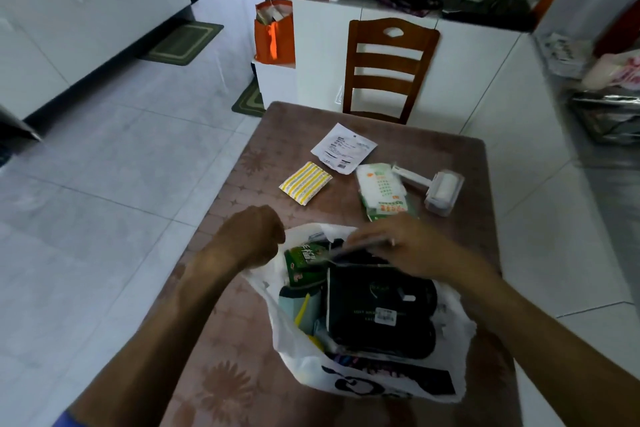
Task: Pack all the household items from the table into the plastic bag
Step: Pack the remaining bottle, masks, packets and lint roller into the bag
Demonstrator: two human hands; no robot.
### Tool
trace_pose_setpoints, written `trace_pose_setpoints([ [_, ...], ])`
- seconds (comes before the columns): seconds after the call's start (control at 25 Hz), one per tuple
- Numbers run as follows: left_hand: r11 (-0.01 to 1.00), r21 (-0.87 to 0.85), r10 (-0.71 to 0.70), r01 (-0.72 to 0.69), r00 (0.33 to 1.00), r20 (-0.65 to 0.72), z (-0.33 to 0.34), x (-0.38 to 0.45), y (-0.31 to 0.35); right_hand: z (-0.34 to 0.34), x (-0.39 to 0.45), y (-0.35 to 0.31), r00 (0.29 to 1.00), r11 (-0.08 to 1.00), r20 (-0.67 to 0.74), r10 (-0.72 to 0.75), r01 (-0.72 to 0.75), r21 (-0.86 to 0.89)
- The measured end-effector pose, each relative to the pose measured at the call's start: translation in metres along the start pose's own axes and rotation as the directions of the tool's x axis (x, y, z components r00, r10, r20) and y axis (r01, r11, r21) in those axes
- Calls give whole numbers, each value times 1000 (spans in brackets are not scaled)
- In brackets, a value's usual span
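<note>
Right hand (398, 243) pinches a flat packet (356, 248) over the bag (446, 329) mouth; left hand (254, 236) fists the rim at nine o'clock. Slide it flat beside the dark pack (377, 308). Four items wait at twelve: sachet (304, 183), pouch (343, 148), wipes (384, 191), roller (440, 192).

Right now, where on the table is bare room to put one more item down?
The far-left strip of the table, behind the yellow-striped packet and left of the white pouch, is bare. The right-middle is crowded: tissue pack beside lint roller. The plastic bag fills the near side.
</note>
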State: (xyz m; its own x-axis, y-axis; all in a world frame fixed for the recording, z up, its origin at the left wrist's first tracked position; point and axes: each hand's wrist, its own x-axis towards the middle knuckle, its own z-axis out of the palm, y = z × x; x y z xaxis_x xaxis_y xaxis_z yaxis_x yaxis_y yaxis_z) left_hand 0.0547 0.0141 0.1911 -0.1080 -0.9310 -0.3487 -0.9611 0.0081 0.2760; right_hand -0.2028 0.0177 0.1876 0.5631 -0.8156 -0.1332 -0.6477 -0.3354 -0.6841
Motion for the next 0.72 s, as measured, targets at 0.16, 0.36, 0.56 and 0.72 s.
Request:
trace_pose_setpoints([
  [0.16,994,-101,26,-32,998,-57,-9,2,5,22,18,2,987,703,68,145,-54,-709],
  [0.36,995,-65,74,-79,994,-85,3,3,12,48,28,-9,993,487,17,118,-43,-873],
  [0.56,917,315,250,-246,968,29,23,21,25,40,22,22,912,965,328,248,-201,-171],
  [0.72,923,304,205,-236,970,129,40,41,27,27,18,42,891,965,375,256,-215,-149],
])
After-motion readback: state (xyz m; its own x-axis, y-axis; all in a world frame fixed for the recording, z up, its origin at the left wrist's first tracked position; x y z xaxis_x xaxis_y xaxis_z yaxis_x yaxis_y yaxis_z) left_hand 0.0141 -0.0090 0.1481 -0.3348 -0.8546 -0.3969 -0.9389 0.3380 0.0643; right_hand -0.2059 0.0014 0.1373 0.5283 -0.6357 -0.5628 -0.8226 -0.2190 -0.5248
